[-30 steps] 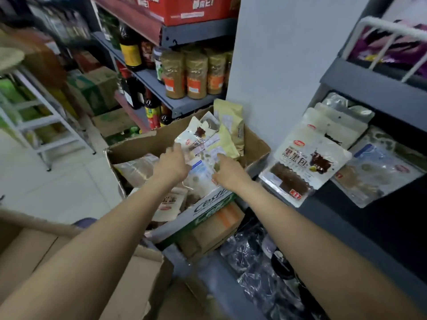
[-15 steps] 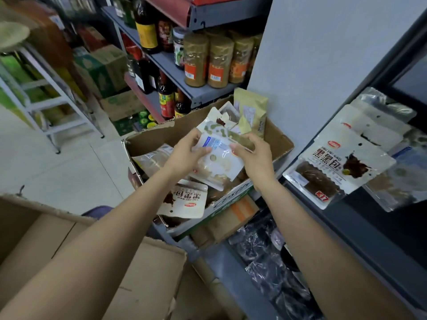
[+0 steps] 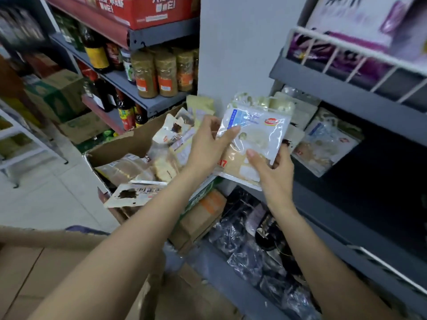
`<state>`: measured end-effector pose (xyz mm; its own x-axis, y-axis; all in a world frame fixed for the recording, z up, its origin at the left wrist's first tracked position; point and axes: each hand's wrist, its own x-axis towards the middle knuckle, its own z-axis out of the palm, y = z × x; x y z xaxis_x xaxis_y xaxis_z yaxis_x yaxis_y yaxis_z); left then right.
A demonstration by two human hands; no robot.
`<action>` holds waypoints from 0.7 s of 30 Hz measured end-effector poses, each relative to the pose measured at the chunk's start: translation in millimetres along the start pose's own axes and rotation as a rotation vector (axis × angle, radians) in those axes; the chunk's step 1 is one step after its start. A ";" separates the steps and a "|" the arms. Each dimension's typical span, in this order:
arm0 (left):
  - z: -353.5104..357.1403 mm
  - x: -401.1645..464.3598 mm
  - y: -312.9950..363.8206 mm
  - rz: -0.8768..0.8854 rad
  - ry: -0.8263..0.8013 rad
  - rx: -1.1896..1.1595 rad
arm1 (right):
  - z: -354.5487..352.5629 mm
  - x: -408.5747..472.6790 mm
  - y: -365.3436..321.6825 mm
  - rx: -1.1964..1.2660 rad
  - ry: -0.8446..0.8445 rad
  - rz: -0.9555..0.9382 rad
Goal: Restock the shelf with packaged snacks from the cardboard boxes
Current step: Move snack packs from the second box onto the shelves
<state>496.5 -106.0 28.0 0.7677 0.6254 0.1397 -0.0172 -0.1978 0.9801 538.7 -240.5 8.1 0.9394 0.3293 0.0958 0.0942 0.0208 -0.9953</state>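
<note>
We hold a packet (image 3: pixel 254 132), both hands (image 3: pixel 208 146) (image 3: pixel 272 172) pinching it; next it goes right, onto the shelf (image 3: pixel 346 144).

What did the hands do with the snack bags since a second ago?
Both hands lifted a small stack of snack packets out of the open cardboard box and carried it right, toward the grey shelf. The left hand and right hand now hold the clear blue-and-white packet in front. The box stayed put.

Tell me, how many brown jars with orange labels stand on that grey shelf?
3 plainly: jar on the left, jar in the middle, jar at right. A fourth seems to peek out at the wall; more may hide behind.
</note>
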 end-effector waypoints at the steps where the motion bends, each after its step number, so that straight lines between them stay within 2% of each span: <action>1: 17.5 -5.7 3.6 0.012 -0.010 0.017 | -15.9 -3.5 -1.0 -0.010 0.050 -0.018; 6: 103.5 -32.9 4.7 0.124 -0.055 0.093 | -95.9 -4.5 0.8 -0.097 0.359 -0.082; 9: 144.7 -39.1 2.4 0.166 -0.170 0.210 | -132.5 10.7 10.8 -0.240 0.432 -0.105; 12: 174.0 -30.9 -4.3 0.155 -0.247 0.459 | -152.6 38.5 27.4 -0.427 0.373 -0.079; 17: 213.1 -27.6 -19.0 0.035 -0.398 0.780 | -163.1 77.7 56.5 -0.735 0.192 0.108; 19: 225.3 -30.7 -26.1 -0.008 -0.459 0.840 | -165.5 82.2 62.0 -0.719 0.167 0.172; 21: 227.3 -32.9 -30.6 -0.067 -0.462 0.793 | -167.0 79.1 61.0 -0.705 0.146 0.196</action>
<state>617.4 -292.1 -38.7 0.9337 0.3242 -0.1521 0.3503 -0.7385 0.5761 673.8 -370.8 -43.1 0.9903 0.1348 -0.0334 0.0633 -0.6523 -0.7553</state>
